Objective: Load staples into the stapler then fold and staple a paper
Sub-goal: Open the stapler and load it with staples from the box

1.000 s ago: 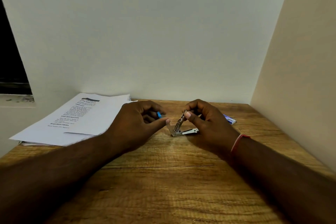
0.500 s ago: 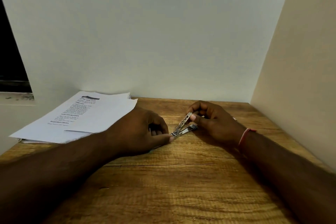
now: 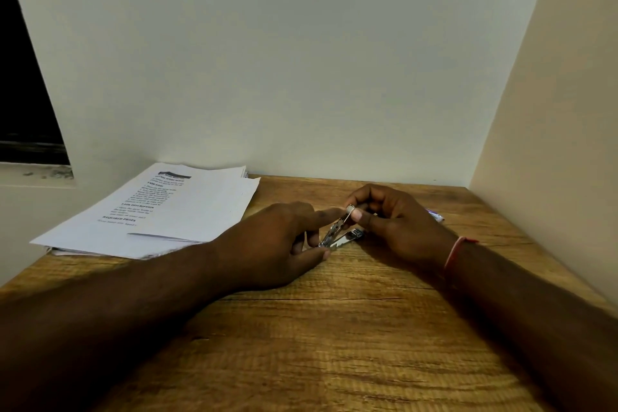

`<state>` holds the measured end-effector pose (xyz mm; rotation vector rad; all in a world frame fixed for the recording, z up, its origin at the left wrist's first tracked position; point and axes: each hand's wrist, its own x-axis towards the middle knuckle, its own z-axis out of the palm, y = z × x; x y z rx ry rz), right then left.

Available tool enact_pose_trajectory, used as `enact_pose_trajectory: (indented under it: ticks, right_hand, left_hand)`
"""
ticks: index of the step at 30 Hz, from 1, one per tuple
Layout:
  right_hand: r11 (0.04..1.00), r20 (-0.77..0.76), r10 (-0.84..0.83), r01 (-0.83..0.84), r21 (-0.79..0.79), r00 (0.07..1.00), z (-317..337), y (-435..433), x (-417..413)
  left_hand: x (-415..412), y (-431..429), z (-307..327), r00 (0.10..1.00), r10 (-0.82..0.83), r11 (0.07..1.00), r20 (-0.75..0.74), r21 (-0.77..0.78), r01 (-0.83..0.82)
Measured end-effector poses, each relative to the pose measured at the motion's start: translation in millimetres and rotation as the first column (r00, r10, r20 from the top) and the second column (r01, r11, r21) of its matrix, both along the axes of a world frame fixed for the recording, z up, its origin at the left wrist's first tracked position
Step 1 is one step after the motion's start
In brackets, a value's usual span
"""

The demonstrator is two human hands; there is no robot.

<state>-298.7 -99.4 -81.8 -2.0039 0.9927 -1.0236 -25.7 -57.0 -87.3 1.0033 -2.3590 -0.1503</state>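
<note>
Firstly, fingers (image 3: 357,215) of the right hand (image 3: 394,222) pinch the raised upper arm of the stapler (image 3: 336,231), which lies opened in a V on the desk (image 3: 351,328). Left hand (image 3: 277,244): grips the stapler's hinge end, index finger along the upper arm. Left of stapler: paper stack (image 3: 187,211), 1 printed sheet on top. Right of stapler: blue-and-white box (image 3: 436,216), partly hidden.

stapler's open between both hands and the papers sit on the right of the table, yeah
No: the head view shows the papers on the table's left. The stapler is open, gripped by the left hand and right hand.
</note>
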Motion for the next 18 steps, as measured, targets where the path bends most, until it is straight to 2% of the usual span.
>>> enact_pose_trajectory:
  ticks: [5,18]
  right_hand:
    - [1.000,-0.002,0.007,-0.007,-0.012,1.000,-0.8,-2.2,-0.7]
    - [0.999,-0.015,-0.051,0.051,0.015,0.999,-0.4,2.2,0.5]
  left_hand:
    - [-0.4,-0.9,0.6,0.999,-0.006,1.000,0.036,-0.025,0.007]
    - [-2.2,-1.8,-0.4,0.999,-0.004,1.000,-0.043,0.016,0.005]
